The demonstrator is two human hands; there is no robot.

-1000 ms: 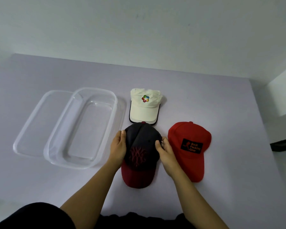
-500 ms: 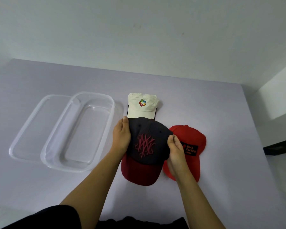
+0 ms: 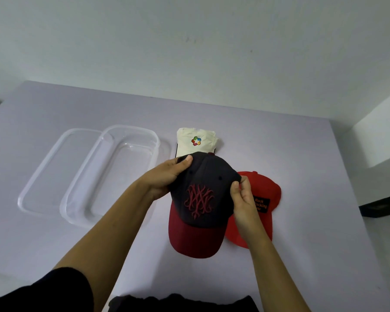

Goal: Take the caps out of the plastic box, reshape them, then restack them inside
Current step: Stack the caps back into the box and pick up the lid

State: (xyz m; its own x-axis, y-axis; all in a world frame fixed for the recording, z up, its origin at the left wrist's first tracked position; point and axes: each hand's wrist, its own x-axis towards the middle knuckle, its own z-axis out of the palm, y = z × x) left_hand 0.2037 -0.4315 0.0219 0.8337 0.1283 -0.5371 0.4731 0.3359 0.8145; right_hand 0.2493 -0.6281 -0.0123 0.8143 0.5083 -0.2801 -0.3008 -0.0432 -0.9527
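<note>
Now that the dark cap (image 3: 203, 194) has been raised off the table (image 3: 279, 136), just right of the empty plastic box (image 3: 133, 127), with the left hand (image 3: 167, 176) gripping one crown side and the right hand (image 3: 243, 199) pinching the other, reshaping appears under way and restacking is still to come.

Soft, even light fills the scene, fairly bright and cool in tone, so the table (image 3: 302, 154) reads pale lilac and the wall (image 3: 189, 41) a flat grey-green. The light falls from above. Shadows are faint and blurred at their edges: a thin one lies under the brim of the dark cap (image 3: 203, 183), another just beside the white cap (image 3: 196, 140). The clear box (image 3: 131, 129) catches small pale glints along its rim. Focus is sharpest in the middle, where the dark cap's stitching is crisp, while the label on the red cap (image 3: 270, 188) is slightly soft. The wide lens splays the table's edges and stretches the forearms toward the bottom, where a black sleeve (image 3: 43, 293) sinks into featureless dark.
</note>
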